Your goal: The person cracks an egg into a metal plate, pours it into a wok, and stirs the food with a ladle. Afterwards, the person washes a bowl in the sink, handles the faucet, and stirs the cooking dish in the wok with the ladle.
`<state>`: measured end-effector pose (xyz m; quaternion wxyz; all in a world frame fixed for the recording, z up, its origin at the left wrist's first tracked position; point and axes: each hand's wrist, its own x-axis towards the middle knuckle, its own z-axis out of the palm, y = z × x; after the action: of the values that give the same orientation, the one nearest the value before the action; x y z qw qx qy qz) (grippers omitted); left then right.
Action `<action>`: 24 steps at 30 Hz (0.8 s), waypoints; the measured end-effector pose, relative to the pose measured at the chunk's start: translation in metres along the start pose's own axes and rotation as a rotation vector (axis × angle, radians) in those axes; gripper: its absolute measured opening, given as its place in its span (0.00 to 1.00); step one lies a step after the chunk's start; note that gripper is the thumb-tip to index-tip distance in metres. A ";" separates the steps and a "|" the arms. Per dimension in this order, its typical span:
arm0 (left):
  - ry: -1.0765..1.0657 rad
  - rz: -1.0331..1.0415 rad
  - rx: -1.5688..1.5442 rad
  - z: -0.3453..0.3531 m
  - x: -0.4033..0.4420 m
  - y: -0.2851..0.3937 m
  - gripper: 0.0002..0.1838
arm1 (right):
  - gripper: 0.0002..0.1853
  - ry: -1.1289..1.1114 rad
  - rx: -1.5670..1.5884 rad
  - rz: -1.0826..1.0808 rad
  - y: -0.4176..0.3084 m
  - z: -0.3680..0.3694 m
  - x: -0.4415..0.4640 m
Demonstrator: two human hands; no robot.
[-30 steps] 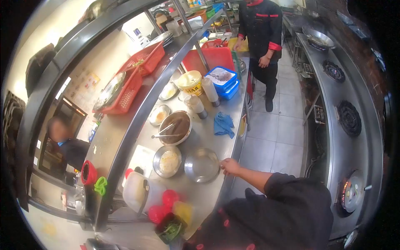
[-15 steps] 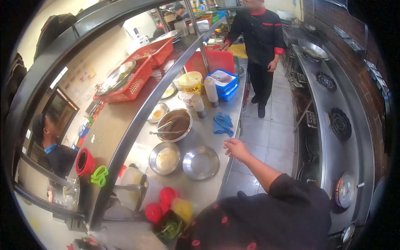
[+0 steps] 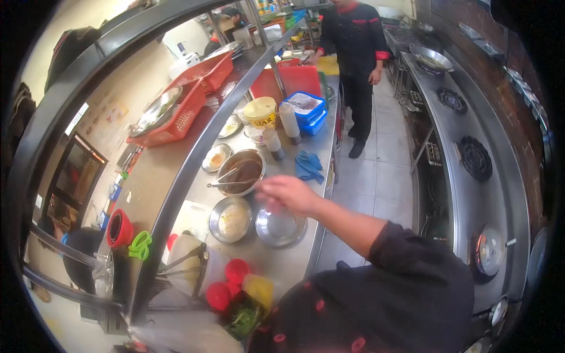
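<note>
One hand (image 3: 286,195), on the arm reaching in from the right, hangs over the steel counter above the far edge of a metal plate (image 3: 279,228). Motion blurs its fingers, and nothing can be made out in them. Just beyond it is a bowl of brown sauce (image 3: 242,172) with utensils in it. A second metal dish (image 3: 230,220) with pale residue lies left of the plate. A blue cloth (image 3: 309,166) rests past the hand, near the counter edge. My other hand does not show.
A co-worker (image 3: 355,41) stands in the aisle. A stove counter (image 3: 438,126) with burners runs along the right. Sauce bottles (image 3: 289,123), a yellow tub (image 3: 260,112) and blue containers (image 3: 310,108) stand farther back. Red baskets (image 3: 176,120) sit on the upper shelf (image 3: 148,176).
My visible hand has moved from the counter edge beside the plate to above it, toward the sauce bowl. The person behind the shelf at the left has bent down.
</note>
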<state>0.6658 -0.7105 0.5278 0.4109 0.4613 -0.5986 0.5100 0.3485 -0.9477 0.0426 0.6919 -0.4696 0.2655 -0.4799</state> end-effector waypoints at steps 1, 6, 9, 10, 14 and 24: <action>-0.094 0.075 -0.032 0.005 -0.012 0.025 0.21 | 0.20 -0.101 0.069 -0.030 -0.030 0.024 0.003; -0.766 0.211 -0.242 0.066 -0.066 0.124 0.21 | 0.25 -0.674 0.397 -0.436 -0.128 0.143 -0.003; -0.836 0.401 -0.519 0.105 -0.107 0.147 0.23 | 0.24 -0.753 0.692 -0.325 -0.147 0.183 -0.016; -0.791 0.353 -0.538 0.114 -0.119 0.152 0.26 | 0.24 -0.702 0.654 -0.321 -0.143 0.187 -0.013; -0.588 0.593 -0.253 0.093 -0.089 0.128 0.27 | 0.20 -0.500 0.452 -0.199 -0.116 0.170 -0.007; -0.342 -0.255 -0.143 0.027 -0.201 0.059 0.27 | 0.13 0.271 0.259 0.149 0.024 -0.003 -0.009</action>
<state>0.6555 -0.7073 0.3172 0.3963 0.5826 -0.6310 0.3246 0.3528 -0.9385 0.0195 0.7381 -0.2867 0.3262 -0.5164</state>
